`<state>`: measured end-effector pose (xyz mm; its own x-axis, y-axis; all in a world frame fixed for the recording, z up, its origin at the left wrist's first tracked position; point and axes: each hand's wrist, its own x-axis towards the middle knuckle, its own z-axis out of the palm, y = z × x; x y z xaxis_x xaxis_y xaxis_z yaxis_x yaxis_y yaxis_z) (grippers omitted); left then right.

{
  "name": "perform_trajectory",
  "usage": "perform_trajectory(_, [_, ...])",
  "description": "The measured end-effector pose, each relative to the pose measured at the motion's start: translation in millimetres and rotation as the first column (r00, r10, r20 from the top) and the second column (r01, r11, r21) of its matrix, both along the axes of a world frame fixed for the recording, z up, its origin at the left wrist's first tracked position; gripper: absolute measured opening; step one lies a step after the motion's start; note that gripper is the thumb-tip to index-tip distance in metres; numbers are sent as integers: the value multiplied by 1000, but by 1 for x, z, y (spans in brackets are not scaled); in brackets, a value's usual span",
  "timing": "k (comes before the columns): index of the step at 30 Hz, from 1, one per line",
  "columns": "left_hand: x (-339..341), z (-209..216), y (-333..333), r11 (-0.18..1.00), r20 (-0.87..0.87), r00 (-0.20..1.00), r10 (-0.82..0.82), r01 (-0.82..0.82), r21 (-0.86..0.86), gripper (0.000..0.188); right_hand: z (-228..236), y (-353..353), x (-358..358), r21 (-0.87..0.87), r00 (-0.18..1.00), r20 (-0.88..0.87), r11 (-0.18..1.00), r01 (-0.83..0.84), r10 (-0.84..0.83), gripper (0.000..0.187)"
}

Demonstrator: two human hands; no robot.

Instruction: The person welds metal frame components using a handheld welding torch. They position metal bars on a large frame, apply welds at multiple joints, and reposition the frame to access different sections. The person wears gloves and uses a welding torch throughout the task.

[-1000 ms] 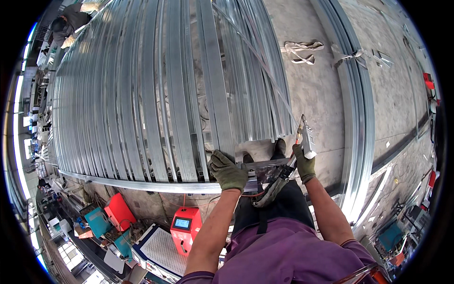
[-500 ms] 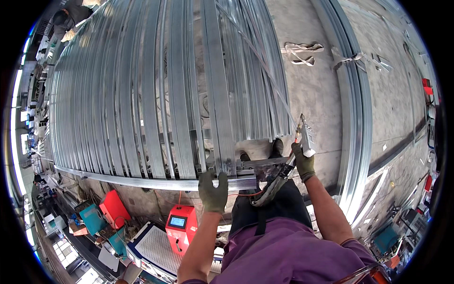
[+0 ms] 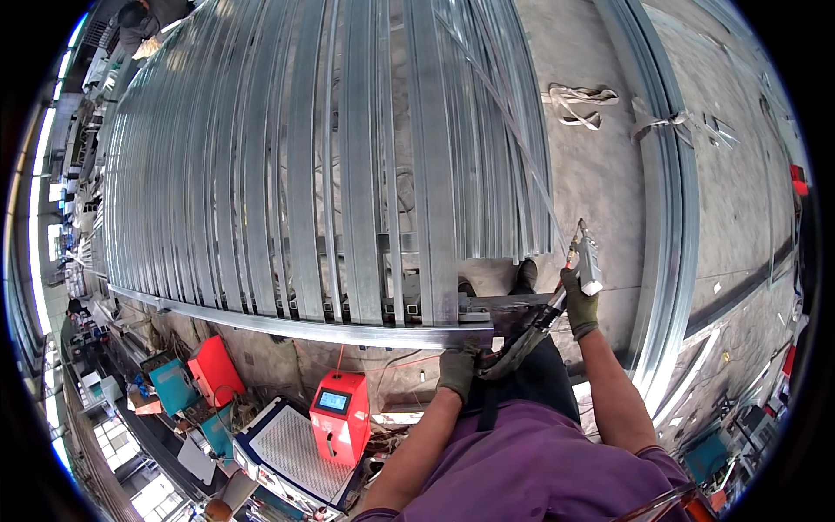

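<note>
My right hand [image 3: 581, 304], in a dark olive work glove, is wrapped round a handheld welding gun [image 3: 589, 268] with a silver body and thin nozzle pointing away from me. A dark sleeved cable [image 3: 529, 344] runs from it back toward my waist. My gloved left hand [image 3: 457, 371] is closed beside the cable's bend, just under the right end of a shiny metal rail [image 3: 348, 334]; what its fingers hold is hidden. Beyond the rail, long galvanized metal profiles [image 3: 303, 174] lie side by side, their near ends against it.
A red machine [image 3: 340, 418] with a small screen stands left of my left arm, beside a white-topped cabinet [image 3: 283, 448]. At right lies a strapped bundle of metal profiles [image 3: 665, 200]. A pale sling [image 3: 578, 103] lies on the concrete floor. Another person [image 3: 139, 26] is at the far left.
My left hand has come off the rail, moving right and toward me to the cable's bend, and its fingers have closed. My right hand keeps hold of the welding gun. The view has shifted slightly.
</note>
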<state>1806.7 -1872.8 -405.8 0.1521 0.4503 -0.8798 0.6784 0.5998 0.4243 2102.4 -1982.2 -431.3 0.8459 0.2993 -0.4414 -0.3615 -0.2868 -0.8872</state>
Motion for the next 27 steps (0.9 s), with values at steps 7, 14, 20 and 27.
perform_trajectory(7, [2, 12, 12, 994, 99, 989, -110, 109, 8, 61, 3, 1, 0, -37, 999, 33, 999, 14, -12, 22])
perform_trajectory(14, [-34, 22, 45, 906, -46, 905, -422, 423, -4, 61, 2, -3, 7, -76, 998, -60, 997, -22, 18, 20])
perform_trajectory(20, [-58, 77, 86, 786, -308, 919, -246, 375, 492, 47, 4, 1, 3, -28, 1000, 5, 1000, -12, 12, 20])
perform_trajectory(27, [-29, 98, 116, 287, -519, 817, -252, 575, 766, 67, -4, -5, 7, -33, 998, -58, 999, -12, 10, 23])
